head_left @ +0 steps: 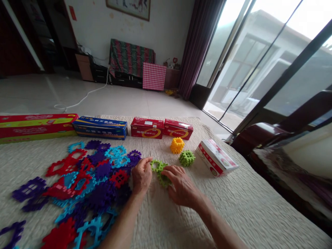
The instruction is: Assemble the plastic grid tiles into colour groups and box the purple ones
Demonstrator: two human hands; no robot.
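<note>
Light green toothed building panels [157, 165] lie between my two hands, low over the cloth. At their left edge, my left hand [142, 175] is closed, its thumb and forefinger pinching the green panels. Curled over the right side, my right hand [181, 185] grips them and partly hides them. Just beyond the right hand sits a joined green block [187, 158], and behind it stands a yellow toothed block [177, 145] with an open top. Left of my left hand spreads a loose heap of purple, red and blue panels, among them a red panel [119, 178].
Along the far edge stand a long red and yellow-green box [38, 128], a blue box [100, 127] and two red boxes [147, 128]. A white and red box [216, 157] lies at the right. The beige quilted cloth [259, 207] covers the surface.
</note>
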